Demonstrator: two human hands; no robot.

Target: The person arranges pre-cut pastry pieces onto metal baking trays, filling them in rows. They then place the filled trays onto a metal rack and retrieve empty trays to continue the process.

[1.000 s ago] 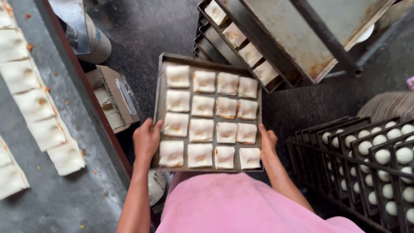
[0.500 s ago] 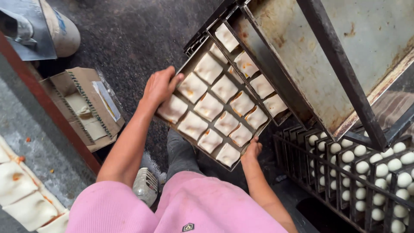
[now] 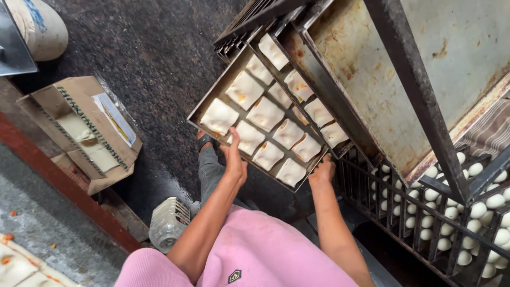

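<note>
A metal baking tray (image 3: 204, 114) full of flat square dough pieces (image 3: 264, 113) sits in the middle of the frame, tilted, with its far end pushed into a dark metal rack (image 3: 425, 106). The left hand (image 3: 234, 161) is closed on the tray's near edge, thumb on top. The right hand (image 3: 322, 172) grips the near right corner, fingers curled under it (the fingertips are hidden). Another tray of dough pieces (image 3: 297, 85) lies just above it in the rack. Lower right, rack shelves hold many round white dough balls (image 3: 481, 210). At the left, an open cardboard box (image 3: 79, 133) stands on the dark floor (image 3: 149, 53). A clear plastic jug (image 3: 167, 220) lies near the person's pink shirt (image 3: 255, 255). The grey tabletop (image 3: 48, 234) fills the lower left.
</note>
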